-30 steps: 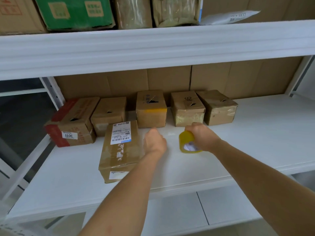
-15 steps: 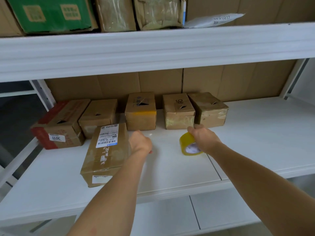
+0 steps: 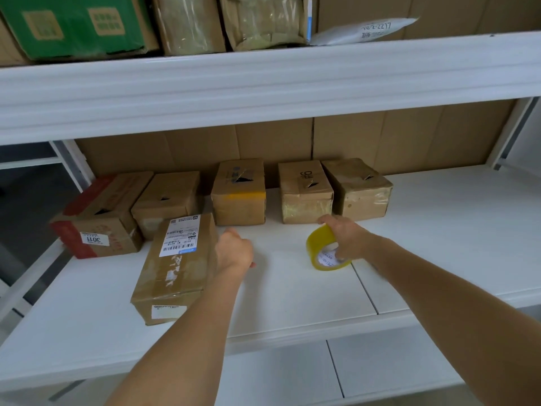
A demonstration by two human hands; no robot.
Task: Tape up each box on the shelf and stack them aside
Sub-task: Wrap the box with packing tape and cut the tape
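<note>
Several small brown cardboard boxes stand in a row at the back of the white shelf [image 3: 445,247], from a red-edged box [image 3: 96,221] on the left to the rightmost box [image 3: 357,190]. Each shows a small torn gap in its top. A longer flat box [image 3: 175,268] with a white barcode label lies in front of the row. My left hand [image 3: 234,253] is curled, with its knuckles at this box's right side. My right hand [image 3: 347,238] grips a yellow tape roll [image 3: 320,244], which stands on edge on the shelf.
The upper shelf's thick white beam [image 3: 263,83] hangs low over the work space. It carries a green box [image 3: 73,24], wrapped parcels and a white mailer [image 3: 363,30]. Cardboard lines the back wall. A lower shelf [image 3: 292,376] shows below.
My left hand has moved left, closing the gap to the flat box's right side. My right hand has kept its grip on the tape roll, and the view has shifted slightly.
</note>
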